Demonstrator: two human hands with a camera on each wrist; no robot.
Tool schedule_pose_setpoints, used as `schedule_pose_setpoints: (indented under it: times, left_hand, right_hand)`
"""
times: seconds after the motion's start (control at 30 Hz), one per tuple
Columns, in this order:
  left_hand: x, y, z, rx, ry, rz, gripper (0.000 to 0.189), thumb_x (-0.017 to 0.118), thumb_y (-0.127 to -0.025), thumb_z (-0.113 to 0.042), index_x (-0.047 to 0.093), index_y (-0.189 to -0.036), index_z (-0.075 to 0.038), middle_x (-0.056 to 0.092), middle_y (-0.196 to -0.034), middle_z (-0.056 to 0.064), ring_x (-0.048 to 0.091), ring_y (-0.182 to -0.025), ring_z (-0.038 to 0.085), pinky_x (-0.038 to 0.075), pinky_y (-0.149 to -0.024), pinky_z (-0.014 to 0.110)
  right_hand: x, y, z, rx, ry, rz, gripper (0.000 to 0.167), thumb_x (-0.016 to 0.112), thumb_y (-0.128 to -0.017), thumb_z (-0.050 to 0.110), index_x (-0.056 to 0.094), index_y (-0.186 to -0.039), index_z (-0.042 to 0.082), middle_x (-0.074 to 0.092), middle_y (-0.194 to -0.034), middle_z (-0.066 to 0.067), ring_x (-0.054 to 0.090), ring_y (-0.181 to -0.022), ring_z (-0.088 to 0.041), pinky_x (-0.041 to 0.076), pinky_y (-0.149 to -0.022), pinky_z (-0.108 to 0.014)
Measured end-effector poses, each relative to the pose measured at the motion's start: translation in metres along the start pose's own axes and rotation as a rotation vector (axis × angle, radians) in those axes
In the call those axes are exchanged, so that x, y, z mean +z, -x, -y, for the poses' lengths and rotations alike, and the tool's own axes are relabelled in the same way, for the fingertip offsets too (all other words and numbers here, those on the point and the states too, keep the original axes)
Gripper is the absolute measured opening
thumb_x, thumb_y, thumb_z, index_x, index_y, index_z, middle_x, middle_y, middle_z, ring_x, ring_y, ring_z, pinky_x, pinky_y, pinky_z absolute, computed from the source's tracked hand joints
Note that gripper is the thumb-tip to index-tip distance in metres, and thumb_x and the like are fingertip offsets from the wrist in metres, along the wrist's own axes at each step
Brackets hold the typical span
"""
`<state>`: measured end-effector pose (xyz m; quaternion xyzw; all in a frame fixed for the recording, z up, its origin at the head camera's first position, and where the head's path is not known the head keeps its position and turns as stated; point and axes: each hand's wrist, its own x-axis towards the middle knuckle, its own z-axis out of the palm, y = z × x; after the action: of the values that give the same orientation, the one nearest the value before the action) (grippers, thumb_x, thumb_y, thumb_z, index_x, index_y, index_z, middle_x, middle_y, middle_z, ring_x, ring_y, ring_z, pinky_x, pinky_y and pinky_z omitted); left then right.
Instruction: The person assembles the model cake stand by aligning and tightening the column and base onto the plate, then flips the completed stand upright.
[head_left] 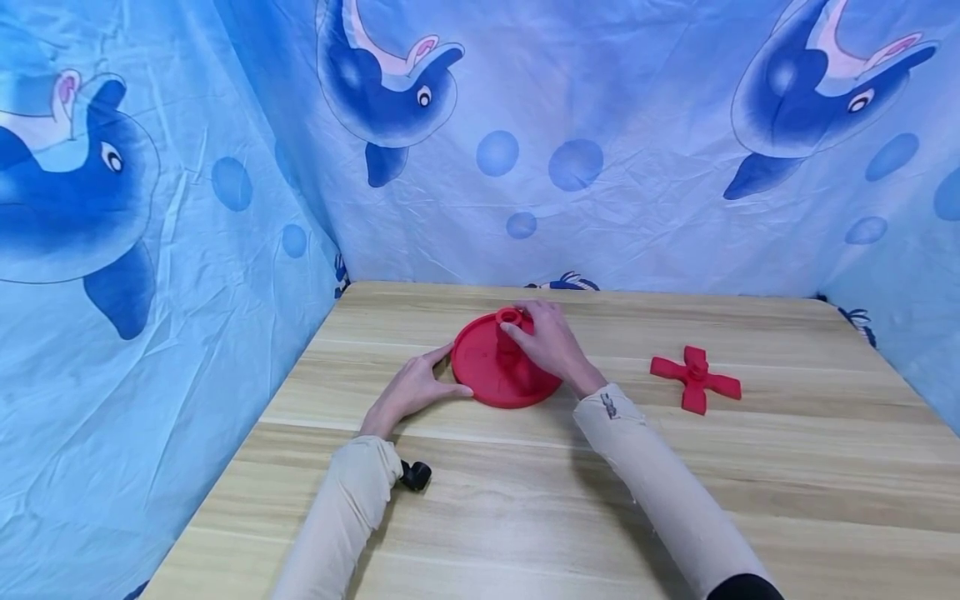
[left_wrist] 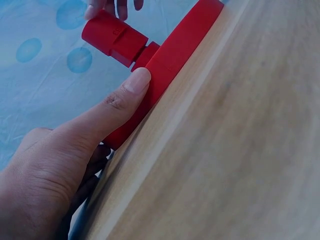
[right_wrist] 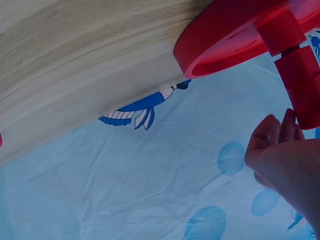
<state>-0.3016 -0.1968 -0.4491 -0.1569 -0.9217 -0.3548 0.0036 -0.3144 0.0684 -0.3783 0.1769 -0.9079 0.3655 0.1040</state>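
Observation:
A red round base [head_left: 480,375] with a raised rim lies on the table, a short stub rising from its middle. Atop the stub stands a red tube [left_wrist: 115,40], with a narrow dark gap at the joint in both wrist views. My left hand [head_left: 412,390] holds the base's rim from the left, thumb in front and fingers round the far side. With thumb and fingers about its upper end, my right hand [head_left: 553,340] grips the tube. Some of the right fingers are hidden behind the tube in the head view.
A red four-armed cross piece [head_left: 694,380] with a raised centre lies to the right on the wooden table [head_left: 495,517]. A small black device [head_left: 416,476] sits at the left cuff. Blue dolphin-print curtains [head_left: 637,225] hang behind and at both sides.

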Motion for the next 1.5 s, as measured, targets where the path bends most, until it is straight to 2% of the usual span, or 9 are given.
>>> schedule_pose_setpoints:
  times: [0.13,0.4,0.67,0.87,1.1,1.33,1.5]
  left_hand:
    - [0.0003,-0.0001,-0.0002,-0.003,0.004,0.001,0.11,0.084,-0.072,-0.071,0.043,-0.16,-0.018,0.05,-0.155,0.008,0.047,-0.14,0.029,0.041,-0.112,0.052]
    - [0.0,-0.0002,-0.0002,0.0,-0.002,-0.001,0.109,0.084,-0.072,-0.07,0.044,-0.159,-0.018,0.05,-0.155,0.01,0.048,-0.14,0.03,0.041,-0.112,0.052]
    - [0.0008,0.0003,-0.0002,-0.007,0.002,0.004,0.109,0.083,-0.073,-0.07,0.043,-0.16,-0.019,0.049,-0.156,0.008,0.045,-0.142,0.029,0.04,-0.113,0.053]
    - [0.001,0.0001,0.0,-0.009,-0.006,0.004,0.11,0.083,-0.072,-0.072,0.043,-0.16,-0.019,0.049,-0.156,0.008,0.046,-0.142,0.03,0.041,-0.112,0.053]
    - [0.0003,0.0004,-0.001,-0.013,-0.004,-0.002,0.109,0.083,-0.072,-0.072,0.044,-0.159,-0.019,0.049,-0.156,0.008,0.046,-0.141,0.03,0.041,-0.112,0.053]
    - [0.0001,0.0005,-0.0017,-0.011,-0.003,-0.004,0.11,0.083,-0.071,-0.072,0.044,-0.159,-0.019,0.05,-0.155,0.008,0.047,-0.14,0.03,0.042,-0.111,0.053]
    - [0.0008,0.0004,-0.0014,-0.015,-0.008,-0.002,0.109,0.083,-0.072,-0.071,0.043,-0.16,-0.019,0.049,-0.156,0.008,0.047,-0.14,0.03,0.042,-0.111,0.054]
  right_hand:
    - [-0.0007,0.0005,0.0005,0.016,0.021,0.001,0.057,0.071,-0.099,0.031,0.056,-0.145,0.001,0.057,-0.14,-0.019,0.043,-0.135,-0.035,0.05,-0.102,-0.053]
    - [0.0,-0.0009,0.0033,-0.043,0.026,0.012,0.048,0.069,-0.101,0.019,0.058,-0.143,-0.001,0.059,-0.138,-0.02,0.045,-0.133,-0.036,0.051,-0.101,-0.05]
    - [0.0019,-0.001,0.0003,0.003,0.028,-0.005,0.055,0.069,-0.101,0.028,0.055,-0.146,0.0,0.057,-0.14,-0.019,0.043,-0.135,-0.035,0.05,-0.103,-0.052]
    - [0.001,-0.0013,0.0008,-0.016,0.016,0.009,0.052,0.068,-0.1,0.022,0.056,-0.145,-0.001,0.058,-0.138,-0.019,0.044,-0.134,-0.036,0.051,-0.101,-0.051]
    - [0.0002,-0.0017,0.002,0.009,0.032,0.013,0.056,0.071,-0.099,0.029,0.056,-0.145,0.0,0.058,-0.139,-0.019,0.044,-0.134,-0.036,0.05,-0.102,-0.052]
    - [-0.001,-0.0017,0.0008,-0.009,-0.01,0.018,0.051,0.069,-0.1,0.022,0.057,-0.145,0.001,0.058,-0.139,-0.018,0.044,-0.134,-0.035,0.051,-0.101,-0.051]
    - [0.0001,-0.0008,-0.0006,-0.006,-0.009,0.018,0.056,0.072,-0.098,0.028,0.057,-0.145,0.001,0.057,-0.14,-0.019,0.043,-0.135,-0.035,0.051,-0.101,-0.052]
